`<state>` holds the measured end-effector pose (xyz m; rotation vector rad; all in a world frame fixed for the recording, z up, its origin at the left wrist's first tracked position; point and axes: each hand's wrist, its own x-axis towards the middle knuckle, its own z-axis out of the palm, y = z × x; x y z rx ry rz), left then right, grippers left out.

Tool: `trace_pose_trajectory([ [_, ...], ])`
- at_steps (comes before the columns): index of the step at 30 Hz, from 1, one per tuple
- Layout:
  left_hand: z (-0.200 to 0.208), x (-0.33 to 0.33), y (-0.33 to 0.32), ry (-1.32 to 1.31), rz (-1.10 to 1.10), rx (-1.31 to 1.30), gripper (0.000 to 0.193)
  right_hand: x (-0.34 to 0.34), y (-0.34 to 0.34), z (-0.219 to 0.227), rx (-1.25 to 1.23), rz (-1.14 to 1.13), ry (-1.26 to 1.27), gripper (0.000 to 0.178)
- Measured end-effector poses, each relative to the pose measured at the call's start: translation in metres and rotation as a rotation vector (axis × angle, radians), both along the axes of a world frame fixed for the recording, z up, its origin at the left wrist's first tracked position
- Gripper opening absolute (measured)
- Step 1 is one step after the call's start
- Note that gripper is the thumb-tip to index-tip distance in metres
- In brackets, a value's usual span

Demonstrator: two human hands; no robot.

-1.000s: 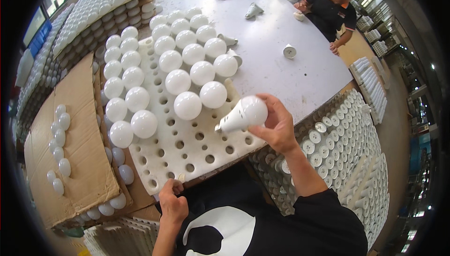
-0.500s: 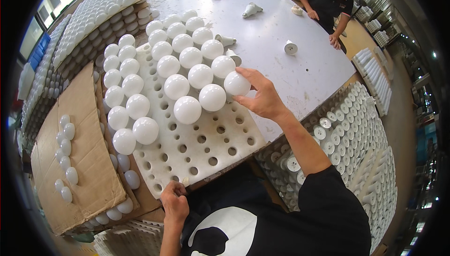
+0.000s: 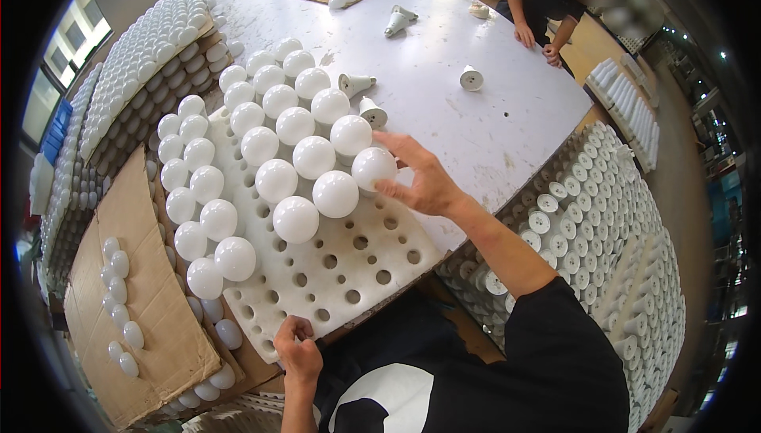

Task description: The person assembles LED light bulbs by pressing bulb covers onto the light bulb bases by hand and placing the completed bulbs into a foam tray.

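Over the right edge of a white perforated foam tray (image 3: pixel 358 276), the right hand (image 3: pixel 432 181) is half open, thumb and fingers curved beside one glossy white round-domed bulb (image 3: pixel 372 168) (its base is hidden, and I cannot tell whether they grip it). The left hand (image 3: pixel 300 351), loosely curled, is at the tray's near left corner; whether it holds anything is unclear. Similar white domes (image 3: pixel 294 125) stand in staggered rows on the tray, leaving round holes (image 3: pixel 330 261) bare at its near side. A brown cardboard sheet (image 3: pixel 170 330) lies left of the tray.
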<state>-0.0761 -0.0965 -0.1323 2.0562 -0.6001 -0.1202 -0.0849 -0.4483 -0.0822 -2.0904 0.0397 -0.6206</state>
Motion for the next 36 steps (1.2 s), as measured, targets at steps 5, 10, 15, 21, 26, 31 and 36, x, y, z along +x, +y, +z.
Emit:
trace_pose_trajectory([
  [5,-0.012,0.005,-0.001,0.127,0.097,-0.056,0.013,0.044,-0.058,-0.027,0.078,-0.198,0.079,0.067],
  [10,-0.022,0.007,0.001,0.057,0.130,-0.049,0.010,0.112,-0.082,-0.072,-0.224,-0.296,0.169,0.068],
  [15,-0.022,0.004,-0.002,0.061,0.163,-0.058,0.009,0.125,-0.073,-0.094,-0.379,-0.386,0.335,0.052],
  [21,-0.024,0.003,0.002,0.050,0.156,-0.079,0.011,0.093,-0.074,-0.106,-0.401,-0.549,0.235,0.032],
  [26,-0.027,0.004,0.003,0.096,0.114,-0.165,0.013,0.038,-0.121,-0.092,0.285,-0.479,0.312,0.035],
  [31,-0.013,0.006,0.004,0.164,0.064,-0.220,0.022,-0.039,-0.126,-0.025,0.462,-0.561,0.075,0.037],
  [36,0.001,-0.001,0.025,0.127,0.022,-0.175,0.021,-0.071,-0.041,0.060,0.250,-0.134,0.195,0.043],
])
